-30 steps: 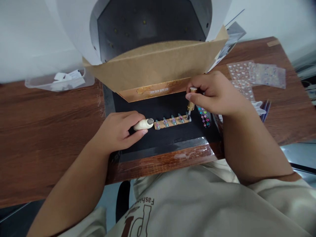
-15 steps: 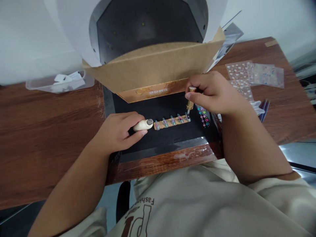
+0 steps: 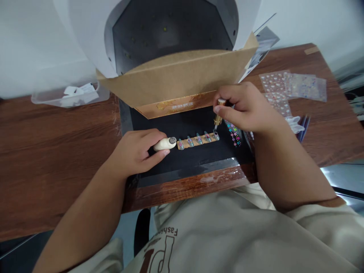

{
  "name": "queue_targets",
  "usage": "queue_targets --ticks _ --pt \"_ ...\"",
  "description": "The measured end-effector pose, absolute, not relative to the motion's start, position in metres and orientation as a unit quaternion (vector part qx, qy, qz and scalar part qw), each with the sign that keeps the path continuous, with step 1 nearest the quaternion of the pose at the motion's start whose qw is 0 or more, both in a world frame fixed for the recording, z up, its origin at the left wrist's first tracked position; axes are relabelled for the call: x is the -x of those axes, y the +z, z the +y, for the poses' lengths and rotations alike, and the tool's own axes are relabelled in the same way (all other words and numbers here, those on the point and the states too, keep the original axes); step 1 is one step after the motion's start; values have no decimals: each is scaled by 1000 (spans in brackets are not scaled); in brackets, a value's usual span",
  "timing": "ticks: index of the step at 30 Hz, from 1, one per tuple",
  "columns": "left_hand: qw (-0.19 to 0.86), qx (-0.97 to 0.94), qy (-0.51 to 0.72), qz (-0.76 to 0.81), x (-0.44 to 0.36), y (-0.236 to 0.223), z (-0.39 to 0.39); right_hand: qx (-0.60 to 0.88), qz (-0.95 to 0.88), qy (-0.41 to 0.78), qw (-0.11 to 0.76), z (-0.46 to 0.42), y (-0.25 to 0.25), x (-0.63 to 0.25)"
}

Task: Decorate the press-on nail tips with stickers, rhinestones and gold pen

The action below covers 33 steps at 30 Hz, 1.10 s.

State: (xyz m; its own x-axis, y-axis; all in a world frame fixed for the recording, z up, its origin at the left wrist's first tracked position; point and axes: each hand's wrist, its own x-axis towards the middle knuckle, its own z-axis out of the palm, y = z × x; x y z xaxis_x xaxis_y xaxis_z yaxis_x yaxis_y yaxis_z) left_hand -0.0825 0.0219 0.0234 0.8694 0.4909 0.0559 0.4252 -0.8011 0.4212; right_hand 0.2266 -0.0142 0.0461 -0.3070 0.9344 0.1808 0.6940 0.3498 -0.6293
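Note:
My left hand (image 3: 135,151) is closed around the cream handle (image 3: 165,144) of a wooden nail holder strip (image 3: 199,139), which lies on a black mat (image 3: 182,159). Several small painted nail tips sit in a row on the strip. My right hand (image 3: 247,108) pinches a gold brush cap (image 3: 218,113), and its thin brush tip touches the rightmost nail tip (image 3: 216,135).
A white nail lamp (image 3: 170,34) stands at the back, with a brown cardboard flap (image 3: 176,79) leaning in front of it. Sticker sheets (image 3: 292,87) lie at the right on the wooden table (image 3: 57,151). A clear plastic tray (image 3: 68,94) sits at the back left.
Hardly anything differs: the brush tip stays on the rightmost nail tip with only slight shifts of my right hand. My left hand keeps still on the handle.

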Motion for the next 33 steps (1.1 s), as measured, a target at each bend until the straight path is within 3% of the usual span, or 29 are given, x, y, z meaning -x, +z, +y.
queue_targets --ticks 4,10,15,20,33 --pt "203 -945 81 242 83 25 22 535 -760 202 308 -16 48 -229" --pt "203 -945 75 247 82 24 22 504 -788 238 263 -17 49 -226" --pt "204 -944 66 250 82 25 22 522 -770 187 314 -17 47 -228" --pt "208 -945 75 242 82 25 22 499 -795 227 262 -17 47 -227" --pt "204 -944 80 246 82 26 21 493 -792 147 329 -18 43 -227"
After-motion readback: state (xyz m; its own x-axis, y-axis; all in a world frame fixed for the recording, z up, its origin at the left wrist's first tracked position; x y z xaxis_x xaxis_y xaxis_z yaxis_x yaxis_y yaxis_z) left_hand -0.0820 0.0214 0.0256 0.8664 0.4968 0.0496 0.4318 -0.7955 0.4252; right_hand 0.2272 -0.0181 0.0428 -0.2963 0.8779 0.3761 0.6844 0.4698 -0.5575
